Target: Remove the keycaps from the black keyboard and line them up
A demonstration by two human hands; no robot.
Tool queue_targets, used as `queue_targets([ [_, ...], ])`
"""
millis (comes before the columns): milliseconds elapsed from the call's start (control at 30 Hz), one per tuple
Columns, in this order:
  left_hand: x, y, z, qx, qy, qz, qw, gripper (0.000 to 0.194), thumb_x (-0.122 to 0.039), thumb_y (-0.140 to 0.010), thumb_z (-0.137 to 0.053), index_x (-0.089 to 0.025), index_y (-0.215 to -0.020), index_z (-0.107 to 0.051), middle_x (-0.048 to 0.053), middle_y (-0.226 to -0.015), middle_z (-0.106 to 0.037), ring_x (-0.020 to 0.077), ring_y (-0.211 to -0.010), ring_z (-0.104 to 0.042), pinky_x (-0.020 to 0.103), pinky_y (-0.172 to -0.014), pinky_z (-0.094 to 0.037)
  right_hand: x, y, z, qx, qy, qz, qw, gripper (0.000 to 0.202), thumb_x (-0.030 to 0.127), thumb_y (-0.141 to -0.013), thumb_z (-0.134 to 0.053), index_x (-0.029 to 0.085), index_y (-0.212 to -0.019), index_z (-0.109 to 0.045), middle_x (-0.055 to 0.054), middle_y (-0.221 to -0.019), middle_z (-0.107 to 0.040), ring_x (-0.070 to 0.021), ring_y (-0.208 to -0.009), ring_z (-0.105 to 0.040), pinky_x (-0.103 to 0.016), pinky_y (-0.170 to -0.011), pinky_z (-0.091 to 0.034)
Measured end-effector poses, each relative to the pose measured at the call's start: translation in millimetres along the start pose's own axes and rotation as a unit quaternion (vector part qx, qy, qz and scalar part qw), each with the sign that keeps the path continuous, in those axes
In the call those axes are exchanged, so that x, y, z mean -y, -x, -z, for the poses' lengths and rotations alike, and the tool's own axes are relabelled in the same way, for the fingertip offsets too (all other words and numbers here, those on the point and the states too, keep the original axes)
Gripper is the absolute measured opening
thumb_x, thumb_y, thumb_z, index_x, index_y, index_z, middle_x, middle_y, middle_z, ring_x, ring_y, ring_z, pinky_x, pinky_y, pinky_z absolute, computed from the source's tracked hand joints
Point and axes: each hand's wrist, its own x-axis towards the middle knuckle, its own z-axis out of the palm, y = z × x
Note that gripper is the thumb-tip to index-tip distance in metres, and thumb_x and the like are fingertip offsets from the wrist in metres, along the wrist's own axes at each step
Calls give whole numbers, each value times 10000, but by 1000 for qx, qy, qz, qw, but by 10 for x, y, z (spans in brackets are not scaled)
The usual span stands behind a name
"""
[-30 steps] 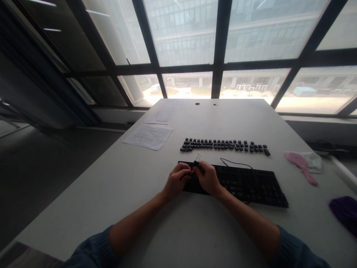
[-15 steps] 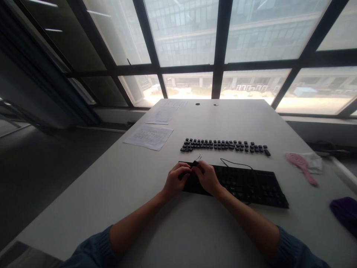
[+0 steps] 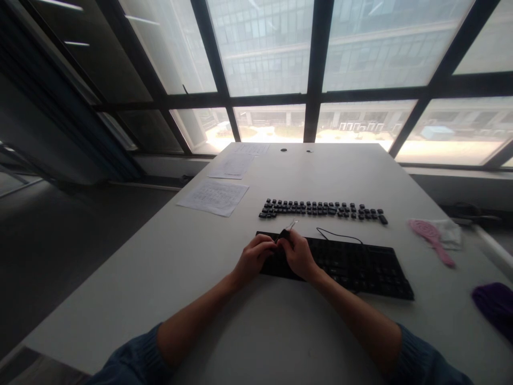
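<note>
A black keyboard [image 3: 360,264] lies in front of me, its left end beneath my hands. Over that end, my right hand [image 3: 297,255] is closed around a small keycap puller [image 3: 285,233] with a black body and thin wire prongs pointing up and away. My left hand [image 3: 254,254] is beside it, thumb and fingers pinched together close to the puller; whatever they hold is hidden. Beyond the keyboard, several loose black keycaps [image 3: 308,209] stand in rows on the white table.
Printed sheets of paper [image 3: 214,197] lie along the table's left side. A black cable [image 3: 339,234] curls behind the keyboard. On the right are a pink hairbrush [image 3: 429,234], a clear plastic wrapper [image 3: 451,235] and a purple cloth item [image 3: 495,307]. Windows [image 3: 264,48] rise beyond the table.
The keycap puller has tilted and shifted slightly to the right in my right hand, its prongs leaning further right. My left fingers have drawn closer together. The keyboard and keycap rows have stayed put.
</note>
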Motion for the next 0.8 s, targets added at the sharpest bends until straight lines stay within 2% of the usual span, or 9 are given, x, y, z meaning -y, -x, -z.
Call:
queue_targets([
  [133, 28, -12, 55, 31, 44, 19, 998, 102, -229, -908, -622, -213, -977, -695, 80, -1062, -569, 197, -973, -599, 340, -865, -533, 37, 5, -5, 24, 0, -8, 1000, 79, 236, -935, -493, 205, -877, -535, -13, -744, -672, -171, -652, -625, -270, -623, -455],
  [267, 29, -19, 72, 52, 59, 27, 997, 116, -253, -915, -610, -208, -975, -699, 86, -1107, -535, 188, -943, -606, 352, -882, -530, 55, 7, -12, 28, 11, -8, 1000, 82, 235, -936, -489, 208, -864, -519, -10, -730, -672, -167, -636, -623, -269, -616, -450],
  [400, -52, -50, 85, 9, 29, 30, 999, 103, -260, -913, -610, -202, -968, -675, 82, -1048, -578, 221, -1035, -588, 375, -939, -499, 56, 7, -21, 36, -5, -7, 999, 57, 228, -939, -485, 208, -899, -522, -14, -739, -686, -174, -664, -652, -273, -637, -467],
  [533, -89, -165, 170, -36, -3, 27, 999, 108, -275, -920, -603, -210, -981, -662, 70, -1044, -622, 196, -969, -612, 340, -860, -522, 61, -2, -20, 11, -25, -1, 1000, 84, 251, -952, -488, 213, -882, -514, -15, -729, -680, -173, -670, -653, -281, -664, -482],
  [667, 113, -467, 216, -73, -51, 44, 995, 178, -274, -906, -629, -224, -1074, -661, 45, -998, -676, 157, -819, -623, 302, -751, -526, 59, -16, -13, -37, -54, -7, 998, 124, 277, -966, -476, 217, -859, -496, -17, -726, -664, -166, -654, -636, -274, -637, -482],
  [733, 300, -666, 175, -66, -79, 33, 994, 180, -281, -881, -667, -222, -1050, -680, 40, -964, -698, 174, -851, -623, 321, -771, -520, 51, -18, -12, -41, -60, -6, 997, 128, 283, -965, -481, 215, -858, -504, -21, -734, -664, -165, -653, -634, -273, -629, -481],
  [800, 497, -852, 99, -32, -117, 10, 993, 121, -281, -857, -696, -231, -965, -719, 35, -950, -705, 199, -936, -608, 362, -869, -499, 39, -17, -14, -44, -61, -6, 997, 128, 284, -963, -486, 213, -861, -516, -21, -735, -662, -165, -656, -634, -275, -633, -483],
])
